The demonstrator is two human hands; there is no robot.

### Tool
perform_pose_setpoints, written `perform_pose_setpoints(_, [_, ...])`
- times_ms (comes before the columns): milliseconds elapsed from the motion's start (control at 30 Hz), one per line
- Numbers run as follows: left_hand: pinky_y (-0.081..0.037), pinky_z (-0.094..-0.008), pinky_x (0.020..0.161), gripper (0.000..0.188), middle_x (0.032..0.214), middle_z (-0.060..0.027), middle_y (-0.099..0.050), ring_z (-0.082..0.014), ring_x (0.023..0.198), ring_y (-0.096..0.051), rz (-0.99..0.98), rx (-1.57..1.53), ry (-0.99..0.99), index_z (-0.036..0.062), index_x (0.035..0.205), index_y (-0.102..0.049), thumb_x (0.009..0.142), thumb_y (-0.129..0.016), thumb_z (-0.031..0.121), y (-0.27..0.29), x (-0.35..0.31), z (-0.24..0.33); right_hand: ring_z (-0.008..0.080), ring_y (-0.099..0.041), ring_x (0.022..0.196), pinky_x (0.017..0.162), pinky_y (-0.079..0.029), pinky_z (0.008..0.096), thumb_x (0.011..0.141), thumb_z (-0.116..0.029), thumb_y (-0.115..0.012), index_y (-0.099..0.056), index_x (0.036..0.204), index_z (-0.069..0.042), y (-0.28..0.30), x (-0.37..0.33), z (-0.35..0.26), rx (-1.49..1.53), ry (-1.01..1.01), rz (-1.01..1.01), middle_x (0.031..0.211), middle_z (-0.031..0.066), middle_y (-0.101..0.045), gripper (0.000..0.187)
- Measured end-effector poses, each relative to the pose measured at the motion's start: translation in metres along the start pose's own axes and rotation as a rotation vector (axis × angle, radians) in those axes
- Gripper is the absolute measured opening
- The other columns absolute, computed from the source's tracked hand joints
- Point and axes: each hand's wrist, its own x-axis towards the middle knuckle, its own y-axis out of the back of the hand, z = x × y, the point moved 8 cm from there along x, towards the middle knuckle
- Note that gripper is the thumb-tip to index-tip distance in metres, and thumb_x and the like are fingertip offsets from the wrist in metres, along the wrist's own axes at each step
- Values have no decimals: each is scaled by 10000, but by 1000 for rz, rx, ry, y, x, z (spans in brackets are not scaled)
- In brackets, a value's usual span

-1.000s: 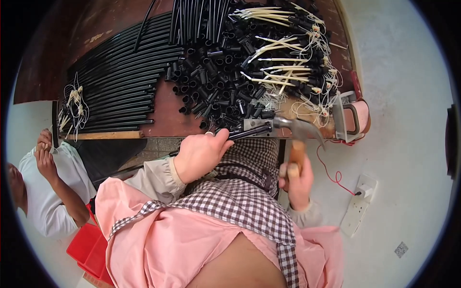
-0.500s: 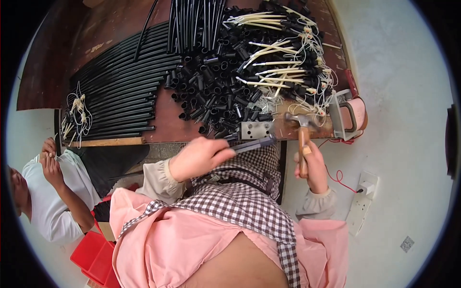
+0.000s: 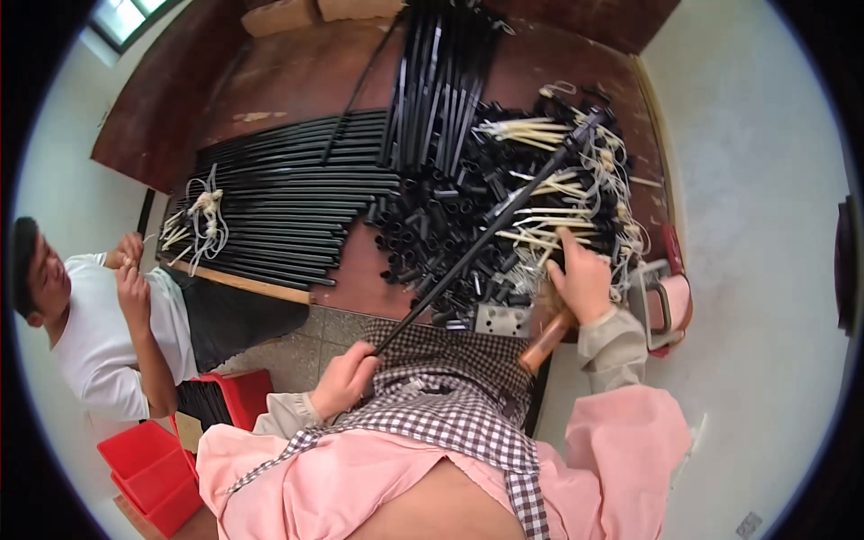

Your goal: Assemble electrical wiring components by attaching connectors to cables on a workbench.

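A long black rod (image 3: 486,238) slants up and away to the right, its near end in the closed fingers of my left hand (image 3: 346,382). At its far end a black fitting lies over the heap of parts. My right hand (image 3: 585,279) is above the table's front right, finger and thumb spread, near cream-coloured sticks (image 3: 549,216) and small clear pieces (image 3: 526,274). Below that hand a hammer's wooden handle (image 3: 547,342) juts over the table edge; its head is hard to make out. A metal block with holes (image 3: 504,320) sits at the edge beside it.
Rows of black rods (image 3: 279,198) cover the table's left, with another bundle (image 3: 441,81) at the back. Black clips (image 3: 432,216) are heaped mid-table. White cords (image 3: 209,216) lie front left. A co-worker (image 3: 126,333) sits at left by red bins (image 3: 153,472). A pink-and-grey device (image 3: 666,310) stands right.
My right hand has let go of the hammer and moved forward over the table. My left hand has drawn back lower, and the rod now reaches far across the parts. The view has shifted.
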Motion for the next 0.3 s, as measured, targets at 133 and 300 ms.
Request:
perform_pose_setpoints(133, [-342,-223,464,193,619,-1,-486,-72,487,-441,-132,-843,28,36,1017,-518,978,-409,191,2,36,72,230,-622,627,515,-460,331,806,-165,-655,-586,1060,-97,16,-1,5,86,-36,231,714,94,-623,272])
perform_pose_setpoints(300, [-491,-409,726,210,934,-146,-650,-273,791,-636,380,266,-415,106,1071,-490,965,-446,283,60,179,123,227,-633,580,513,-477,336,805,-193,-683,-610,985,-101,38,-14,21,116,-262,333,672,84,-637,215])
